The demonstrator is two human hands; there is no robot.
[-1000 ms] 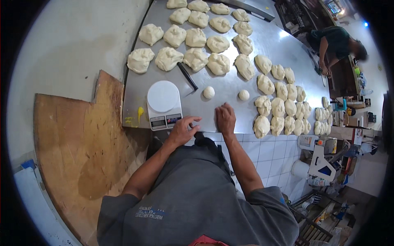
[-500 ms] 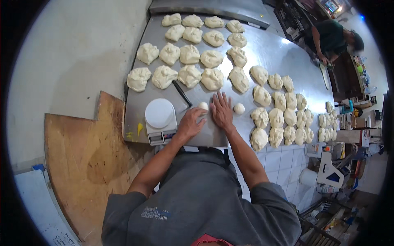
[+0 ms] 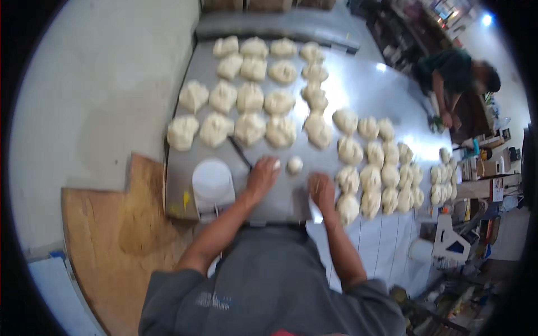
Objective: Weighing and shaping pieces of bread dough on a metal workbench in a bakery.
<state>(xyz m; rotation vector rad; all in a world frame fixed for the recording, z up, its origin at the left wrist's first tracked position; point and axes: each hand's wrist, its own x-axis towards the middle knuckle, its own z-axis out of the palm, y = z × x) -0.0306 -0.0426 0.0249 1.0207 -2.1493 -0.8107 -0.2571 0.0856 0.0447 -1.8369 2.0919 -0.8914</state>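
Observation:
My left hand [image 3: 263,178] is low over the metal table [image 3: 224,154], its fingers curled round a small white piece of dough [image 3: 276,164] that shows at the fingertips. A smooth round dough ball [image 3: 295,164] rests on the metal between my hands, apart from both. Farther right, my right hand [image 3: 321,191] is blurred, with its fingers bent in; whatever may be inside is hidden. Beside my left hand lies a dark-handled tool [image 3: 241,154], partly covered by the hand. A white kitchen scale [image 3: 213,180] stands to the left, its front partly behind my forearm.
Rows of larger dough lumps [image 3: 250,129] cover the table's far side. More lumps [image 3: 371,178] stand in rows close to the right of my right hand. Another person [image 3: 451,75] is at the table's far right. A wooden board [image 3: 123,224] lies lower left.
The view has tilted, so the table sits lower. My right hand has gone from flat and spread to bent fingers, nearer the table's front edge. One dough ball now shows between my hands.

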